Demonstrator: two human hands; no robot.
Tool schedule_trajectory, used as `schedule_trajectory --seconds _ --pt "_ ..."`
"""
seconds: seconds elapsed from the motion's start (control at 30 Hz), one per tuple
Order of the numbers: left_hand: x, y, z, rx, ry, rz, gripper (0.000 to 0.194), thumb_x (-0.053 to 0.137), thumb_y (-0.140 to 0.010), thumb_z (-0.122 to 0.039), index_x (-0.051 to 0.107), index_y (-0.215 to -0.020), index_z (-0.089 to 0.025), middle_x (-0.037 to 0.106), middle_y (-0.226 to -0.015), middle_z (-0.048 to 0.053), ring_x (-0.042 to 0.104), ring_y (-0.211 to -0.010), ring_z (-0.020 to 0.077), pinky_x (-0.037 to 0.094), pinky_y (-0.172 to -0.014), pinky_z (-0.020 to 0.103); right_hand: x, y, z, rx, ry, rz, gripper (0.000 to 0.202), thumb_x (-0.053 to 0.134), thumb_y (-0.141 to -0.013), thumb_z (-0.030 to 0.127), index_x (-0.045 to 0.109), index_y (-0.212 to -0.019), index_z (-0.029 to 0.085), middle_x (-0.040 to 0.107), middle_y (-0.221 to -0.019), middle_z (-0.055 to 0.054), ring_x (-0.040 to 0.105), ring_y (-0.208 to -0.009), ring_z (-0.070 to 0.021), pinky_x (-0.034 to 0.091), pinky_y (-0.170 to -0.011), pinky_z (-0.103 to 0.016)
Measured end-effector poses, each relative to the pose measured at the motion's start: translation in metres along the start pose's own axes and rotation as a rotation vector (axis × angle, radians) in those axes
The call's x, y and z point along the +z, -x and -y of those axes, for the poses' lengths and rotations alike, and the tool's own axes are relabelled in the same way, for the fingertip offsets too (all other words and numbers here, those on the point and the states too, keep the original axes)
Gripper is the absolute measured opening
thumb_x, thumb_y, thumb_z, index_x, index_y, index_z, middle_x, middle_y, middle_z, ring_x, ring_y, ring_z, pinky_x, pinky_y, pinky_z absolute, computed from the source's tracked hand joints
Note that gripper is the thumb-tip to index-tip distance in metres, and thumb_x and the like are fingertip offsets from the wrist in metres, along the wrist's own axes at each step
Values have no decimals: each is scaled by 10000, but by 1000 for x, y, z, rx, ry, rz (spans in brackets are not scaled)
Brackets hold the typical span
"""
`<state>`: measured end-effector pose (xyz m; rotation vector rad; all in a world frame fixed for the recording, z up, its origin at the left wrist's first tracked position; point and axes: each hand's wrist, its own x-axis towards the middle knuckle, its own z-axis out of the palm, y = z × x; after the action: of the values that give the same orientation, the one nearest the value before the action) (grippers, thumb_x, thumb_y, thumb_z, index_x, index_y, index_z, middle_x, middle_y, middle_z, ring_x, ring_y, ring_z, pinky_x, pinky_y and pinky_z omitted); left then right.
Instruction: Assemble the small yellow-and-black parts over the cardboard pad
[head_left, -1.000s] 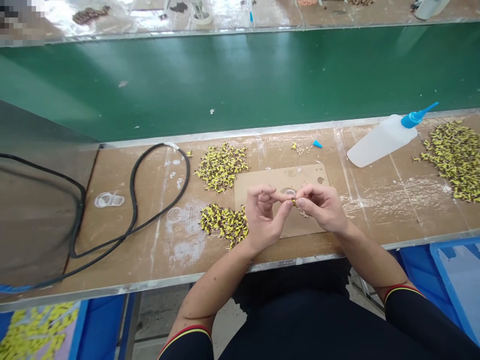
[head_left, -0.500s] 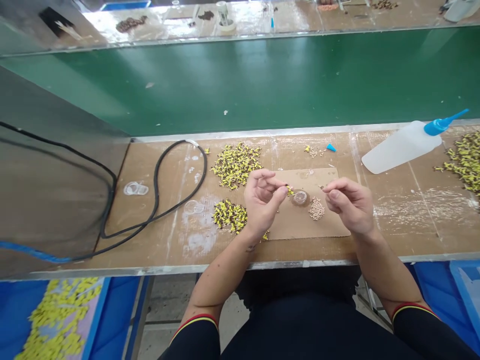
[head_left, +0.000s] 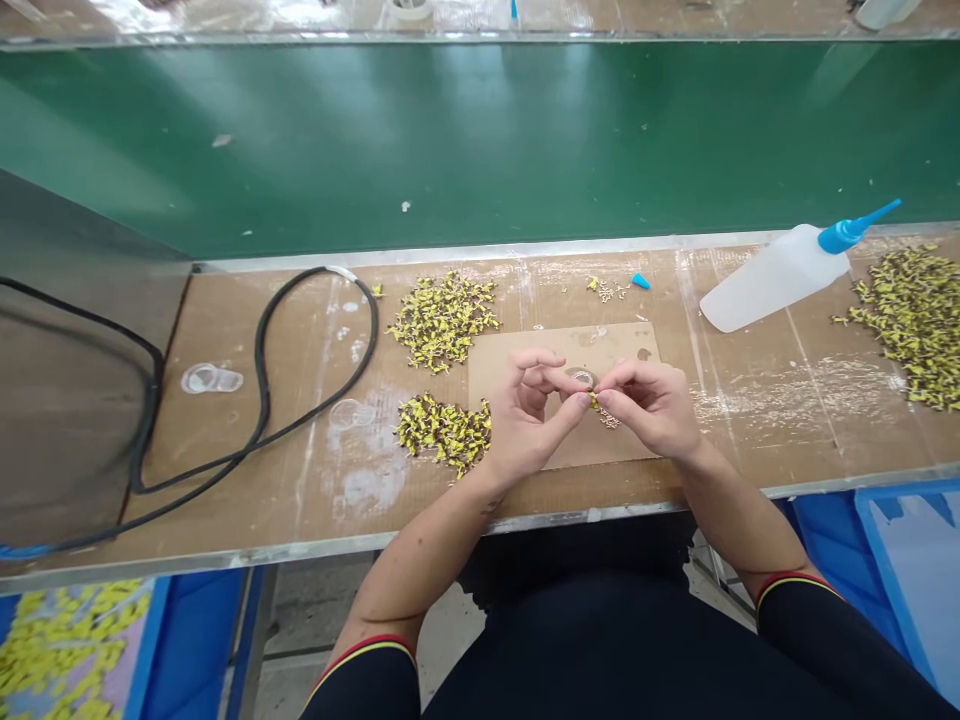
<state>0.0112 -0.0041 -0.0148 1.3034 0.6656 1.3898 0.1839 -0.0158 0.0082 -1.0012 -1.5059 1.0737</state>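
My left hand [head_left: 536,410] pinches a tiny yellow and dark piece [head_left: 594,400] between thumb and forefinger. Fingertips of my right hand [head_left: 649,400] meet it from the other side; whatever else they hold is too small to make out. Both hands are over a cardboard sheet [head_left: 495,360]. Just beyond the fingertips is a small round dish [head_left: 580,376], partly hidden. Small pale pink pieces [head_left: 609,420] lie beneath the right fingers. Left of my left hand are two heaps of yellow and dark pieces, a far one [head_left: 442,318] and a near one [head_left: 439,430].
A white bottle with a blue nozzle [head_left: 780,275] lies at the right, before another yellow heap [head_left: 919,325]. A black cable [head_left: 262,360] loops at the left near a clear plastic piece [head_left: 212,378]. A green wall [head_left: 450,150] stands behind the bench.
My hands have come together, the right one moving left until its fingertips reach the yellow piece in my left. The whole view has shifted, with the bench contents now farther left and slightly higher.
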Motion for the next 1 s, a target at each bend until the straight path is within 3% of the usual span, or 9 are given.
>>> schedule_trajectory --seconds 0.33,0.8,1.0 --pt "2 0 -2 98 -71 40 355 797 -874 -205 567 -1142 -249 728 -797 -40 724 -729 92 567 -698 192 -1 0 2 52 -15 21 132 701 -831 209 665 -704 199 531 -543 51 425 -475 -82 336 -450 -231" --pt "0 -2 -5 44 -107 57 392 799 -884 -292 532 -1165 -235 708 -787 -46 718 -672 93 561 -629 202 -2 -1 4 62 -27 33 135 696 -819 219 659 -690 197 602 -567 33 464 -471 -83 371 -447 -228" --pt "2 -1 -5 39 -111 46 409 804 -871 -259 529 -1173 -235 719 -777 -48 739 -694 99 550 -616 198 -3 -1 4 78 -27 28 142 708 -814 221 653 -685 203 602 -562 34 453 -471 -84 364 -447 -234"
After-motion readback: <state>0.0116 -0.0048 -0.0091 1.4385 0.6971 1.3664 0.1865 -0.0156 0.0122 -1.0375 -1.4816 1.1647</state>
